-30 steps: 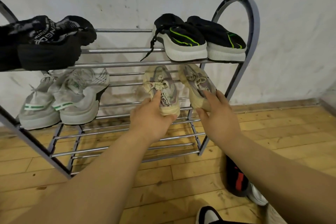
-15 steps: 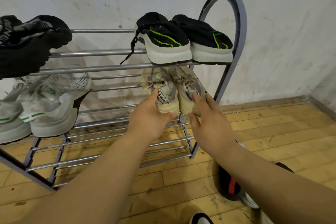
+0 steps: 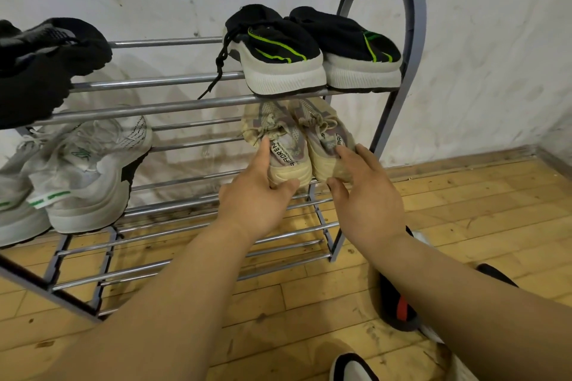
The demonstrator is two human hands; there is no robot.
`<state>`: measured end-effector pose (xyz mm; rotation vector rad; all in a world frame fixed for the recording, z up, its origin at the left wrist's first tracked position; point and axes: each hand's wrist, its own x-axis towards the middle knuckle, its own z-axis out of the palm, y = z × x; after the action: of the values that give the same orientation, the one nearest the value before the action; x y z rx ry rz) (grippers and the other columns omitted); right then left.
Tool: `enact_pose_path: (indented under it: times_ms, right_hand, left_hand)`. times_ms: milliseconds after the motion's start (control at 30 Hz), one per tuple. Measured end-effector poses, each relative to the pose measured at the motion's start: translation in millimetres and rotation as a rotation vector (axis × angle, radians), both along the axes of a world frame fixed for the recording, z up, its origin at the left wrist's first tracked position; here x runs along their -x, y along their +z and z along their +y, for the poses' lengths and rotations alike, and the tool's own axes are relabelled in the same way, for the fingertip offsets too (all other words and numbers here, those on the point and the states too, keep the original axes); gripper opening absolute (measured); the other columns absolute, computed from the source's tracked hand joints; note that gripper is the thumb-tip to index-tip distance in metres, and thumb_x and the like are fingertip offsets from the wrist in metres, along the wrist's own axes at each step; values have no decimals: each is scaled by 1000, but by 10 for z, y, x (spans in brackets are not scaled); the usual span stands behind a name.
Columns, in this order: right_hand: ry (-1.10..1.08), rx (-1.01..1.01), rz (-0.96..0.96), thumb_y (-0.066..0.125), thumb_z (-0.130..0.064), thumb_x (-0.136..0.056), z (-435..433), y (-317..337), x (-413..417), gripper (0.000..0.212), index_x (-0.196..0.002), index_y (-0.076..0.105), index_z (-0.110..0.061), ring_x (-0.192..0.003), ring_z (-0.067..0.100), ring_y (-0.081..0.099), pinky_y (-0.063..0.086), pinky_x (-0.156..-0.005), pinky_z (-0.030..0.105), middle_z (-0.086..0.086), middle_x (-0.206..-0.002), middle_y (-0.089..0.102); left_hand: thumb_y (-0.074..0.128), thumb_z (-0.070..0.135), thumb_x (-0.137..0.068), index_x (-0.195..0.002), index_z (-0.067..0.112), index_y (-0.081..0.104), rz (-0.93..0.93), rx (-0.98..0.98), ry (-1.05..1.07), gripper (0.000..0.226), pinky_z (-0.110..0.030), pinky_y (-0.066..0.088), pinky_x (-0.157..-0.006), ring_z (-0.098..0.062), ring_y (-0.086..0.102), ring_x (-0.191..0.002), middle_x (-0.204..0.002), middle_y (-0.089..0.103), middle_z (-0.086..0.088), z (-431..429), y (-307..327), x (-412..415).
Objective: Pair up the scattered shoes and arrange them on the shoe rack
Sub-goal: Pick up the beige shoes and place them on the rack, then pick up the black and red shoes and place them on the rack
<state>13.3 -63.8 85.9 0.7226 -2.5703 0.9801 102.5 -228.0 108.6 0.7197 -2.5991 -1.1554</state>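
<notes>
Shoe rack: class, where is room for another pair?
Top shelf between black knit shoes and black-green sneakers; middle shelf between white sneakers and beige sneakers; bottom shelf. Crowded: right end, left hand and right hand gripping those.

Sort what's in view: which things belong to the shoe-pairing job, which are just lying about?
Job: left hand and right hand gripping the beige pair; shoe rack; black-green pair; black pair; white-green pair; loose black-red shoe, black-white shoe.
Background only: wooden floor, wall.

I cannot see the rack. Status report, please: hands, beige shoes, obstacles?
Left hand grips left beige shoe heel, right hand grips right beige shoe. Pair side by side on middle shelf. Black-red shoe on floor beside rack.
</notes>
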Motion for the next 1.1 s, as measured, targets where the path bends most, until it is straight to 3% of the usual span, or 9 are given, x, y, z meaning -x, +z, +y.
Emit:
enact_pose_path:
  times_ms: [200, 367, 467, 567, 667, 800, 933, 967, 1100]
  right_hand:
    - [22, 12, -18, 70, -32, -93, 109, 80, 45, 56, -145, 52, -28, -122, 19, 58, 50, -92, 32, -5, -146, 54]
    - [122, -37, -17, 68, -31, -94, 407, 151, 48, 45, -138, 59, -27, -121, 11, 54, 42, -90, 23, -7, -142, 51]
    - [106, -127, -56, 68, -30, -93, 680, 195, 137, 40, -132, 62, -25, -112, 12, 57, 41, -85, 23, -6, -139, 48]
    - [14, -177, -196, 69, -36, -91, 977, 157, 236, 46, -135, 57, -28, -117, 17, 57, 44, -90, 27, -3, -142, 44]
    - [-75, -205, -369, 70, -43, -89, 1281, -16, 224, 54, -139, 52, -30, -121, 24, 57, 49, -95, 35, 1, -148, 39]
    - [-137, -288, -575, 70, -40, -90, 1581, -409, 220, 62, -145, 46, -25, -107, 25, 58, 49, -78, 30, 8, -150, 34]
    - [-210, -373, -792, 70, -42, -90, 1712, -993, 309, 67, -150, 42, -29, -71, 16, 64, 40, -41, 15, 15, -136, 49]
    - [-220, -376, -831, 69, -42, -90, 1718, -1134, 320, 68, -151, 41, -30, -69, 15, 63, 40, -40, 15, 15, -136, 52]
    - [-234, -391, -993, 70, -39, -93, 1671, -1646, 356, 73, -156, 36, -28, -110, 27, 61, 57, -79, 30, 12, -150, 46]
  left_hand:
    - [63, 59, -89, -158, 46, -9, -30, -13, -32, 101, -48, 34, -117, -20, 45, -142, -157, 43, 16, -74, -28, 19]
    - [71, 65, -80, -159, 45, -2, -12, -58, -53, 110, -47, 27, -121, -19, 32, -149, -163, 33, 14, 19, 45, -68]
    - [69, 60, -83, -159, 36, 18, 95, 136, 94, 95, -44, 28, -120, -26, 32, -144, -154, 36, -2, 279, 46, -203]
    - [66, 53, -88, -149, 31, 35, 124, 290, 75, 72, -38, 35, -108, -25, 40, -128, -133, 40, -1, 643, 0, -346]
    - [64, 50, -91, -146, 36, 37, 41, 132, -109, 63, -33, 43, -100, -19, 47, -124, -133, 43, 4, 916, -125, -380]
    - [66, 55, -89, -152, 42, 31, -82, -84, -217, 73, -36, 44, -108, -15, 47, -135, -154, 38, 4, 1122, -344, -347]
    - [67, 57, -87, -154, 45, 29, -147, -168, -222, 78, -38, 43, -111, -16, 42, -142, -158, 35, 8, 1163, -590, -331]
    - [67, 56, -87, -154, 46, 28, -155, -199, -221, 78, -38, 42, -111, -15, 40, -143, -160, 32, 8, 1161, -657, -331]
    - [67, 51, -90, -155, 44, 27, -211, -239, -213, 77, -41, 42, -111, -15, 41, -141, -160, 33, 6, 1113, -908, -308]
